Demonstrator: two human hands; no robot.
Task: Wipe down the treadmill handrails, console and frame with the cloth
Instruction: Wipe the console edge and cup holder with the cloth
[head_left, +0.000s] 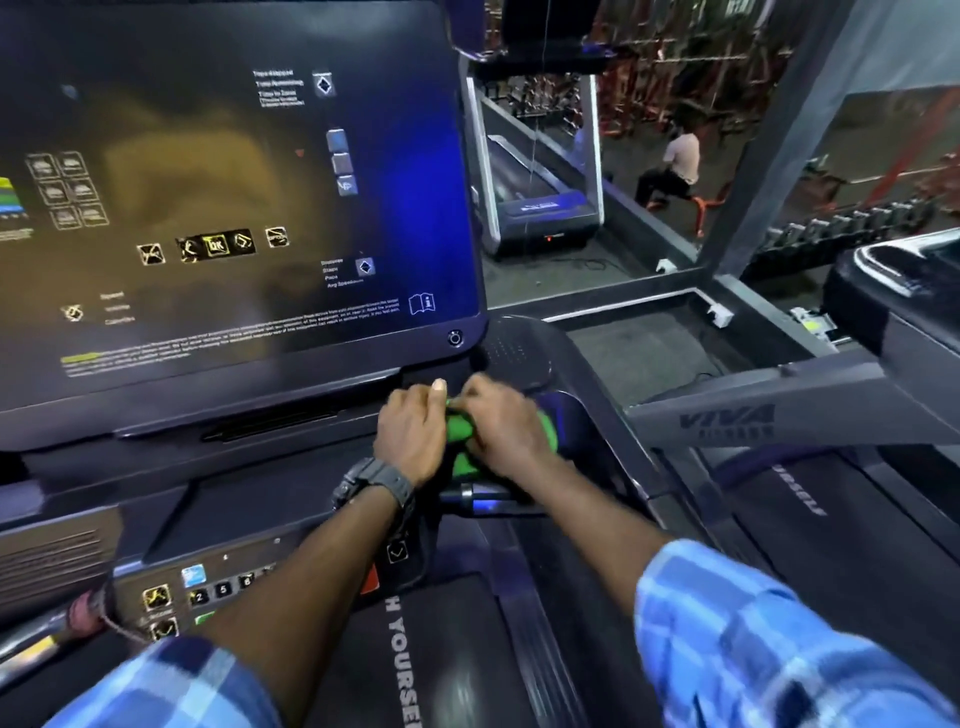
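Observation:
A green cloth (460, 439) is bunched between both my hands at the right end of the treadmill console. My left hand (410, 434), with a dark watch on its wrist, grips the cloth's left side. My right hand (501, 426) holds its right side with curled fingers. Most of the cloth is hidden under the hands. They sit just below the large dark console screen (218, 208), over the console's right tray (519, 358). A short handgrip (483, 493) with a blue glow lies just under the hands. The lower button panel (208, 592) is at the bottom left.
The treadmill belt (452, 665) runs beneath my arms. A neighbouring treadmill's grey arm (753, 415) crosses at the right. Ahead is a mirror showing another treadmill (540, 202), a dumbbell rack (841, 228) and a person (675, 166). A red safety clip (85, 616) hangs at the lower left.

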